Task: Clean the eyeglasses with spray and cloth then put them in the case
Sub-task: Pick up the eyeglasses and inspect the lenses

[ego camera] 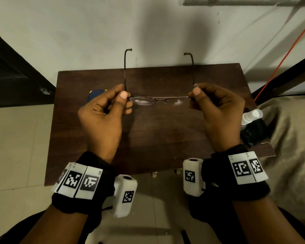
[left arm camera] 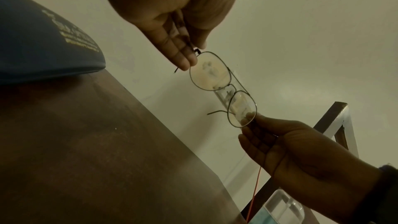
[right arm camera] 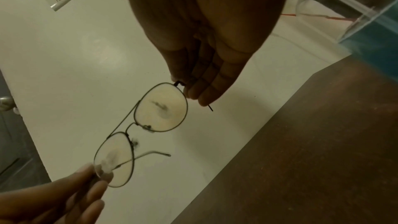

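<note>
Above the middle of the dark wooden table [ego camera: 165,138], the glasses [ego camera: 158,99] are held level between two hands, clear of the surface, temples unfolded and pointing away toward the pale wall [ego camera: 95,32]. Open tabletop lies beneath and ahead of them. At the left edge a blue case [left arm camera: 38,43] is seen, with yellow and white printing too blurred to be read. At the right edge a clear spray bottle [ego camera: 251,116] with blue liquid stands beside a dark object. The left hinge is pinched by the left hand [ego camera: 102,113], thumb over curled fingers; the right hinge is pinched likewise by the right hand [ego camera: 218,111]. Both lenses are smeared with whitish marks.
</note>
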Demonstrator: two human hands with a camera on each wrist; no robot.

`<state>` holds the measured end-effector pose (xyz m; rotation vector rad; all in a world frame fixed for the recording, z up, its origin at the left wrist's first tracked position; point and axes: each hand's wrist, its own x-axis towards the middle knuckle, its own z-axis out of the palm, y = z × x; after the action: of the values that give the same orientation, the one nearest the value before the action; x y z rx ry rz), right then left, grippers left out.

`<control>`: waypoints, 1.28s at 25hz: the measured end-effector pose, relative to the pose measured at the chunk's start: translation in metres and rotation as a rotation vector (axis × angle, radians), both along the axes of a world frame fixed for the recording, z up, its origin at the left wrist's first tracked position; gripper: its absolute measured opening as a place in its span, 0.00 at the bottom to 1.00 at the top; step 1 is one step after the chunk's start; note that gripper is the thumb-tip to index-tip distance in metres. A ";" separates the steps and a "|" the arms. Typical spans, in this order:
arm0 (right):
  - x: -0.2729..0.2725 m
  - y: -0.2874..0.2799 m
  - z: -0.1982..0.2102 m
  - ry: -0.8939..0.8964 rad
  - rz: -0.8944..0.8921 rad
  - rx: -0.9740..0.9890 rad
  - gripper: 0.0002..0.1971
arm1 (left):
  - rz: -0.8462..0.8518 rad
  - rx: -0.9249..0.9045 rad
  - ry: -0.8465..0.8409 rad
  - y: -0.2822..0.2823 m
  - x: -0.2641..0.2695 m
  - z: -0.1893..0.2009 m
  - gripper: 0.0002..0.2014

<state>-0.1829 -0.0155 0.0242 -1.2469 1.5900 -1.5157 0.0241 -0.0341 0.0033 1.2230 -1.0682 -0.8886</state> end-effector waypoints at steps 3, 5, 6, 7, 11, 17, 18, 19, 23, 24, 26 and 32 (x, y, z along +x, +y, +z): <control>-0.003 -0.001 0.000 -0.133 0.044 -0.011 0.12 | -0.038 -0.013 0.039 -0.001 0.002 0.001 0.11; -0.003 -0.002 0.001 -0.162 0.063 -0.025 0.14 | -0.064 0.011 0.072 -0.002 0.004 -0.001 0.13; -0.002 -0.001 0.001 -0.151 0.064 -0.029 0.14 | -0.068 0.021 0.083 -0.003 0.004 -0.001 0.13; -0.001 0.000 0.001 -0.136 0.059 -0.029 0.13 | -0.068 0.026 0.091 -0.003 0.005 -0.001 0.13; 0.000 -0.001 0.002 -0.053 0.025 -0.018 0.14 | -0.080 0.026 0.108 -0.004 0.005 0.000 0.09; 0.001 -0.001 0.002 -0.014 0.009 -0.023 0.12 | -0.092 0.017 0.114 -0.004 0.005 -0.002 0.09; 0.001 -0.001 0.002 -0.023 0.009 -0.023 0.11 | -0.090 0.015 0.111 -0.004 0.005 -0.001 0.09; 0.001 -0.001 0.002 -0.030 0.006 -0.024 0.11 | -0.087 0.013 0.111 -0.004 0.005 -0.001 0.09; 0.001 -0.001 0.002 -0.030 0.002 -0.011 0.12 | -0.087 0.005 0.097 -0.004 0.005 -0.001 0.09; 0.001 -0.001 0.001 -0.035 0.001 -0.005 0.12 | -0.089 0.001 0.090 -0.003 0.005 -0.001 0.10; 0.001 -0.001 0.001 -0.042 -0.003 0.011 0.12 | -0.092 -0.009 0.075 -0.003 0.005 -0.001 0.11; 0.000 -0.004 -0.005 -0.089 -0.023 0.095 0.09 | -0.080 0.016 -0.004 -0.003 0.003 -0.001 0.10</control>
<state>-0.1833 -0.0190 0.0189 -1.0973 1.6037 -1.4709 0.0275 -0.0371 0.0023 1.2020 -1.1219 -0.9580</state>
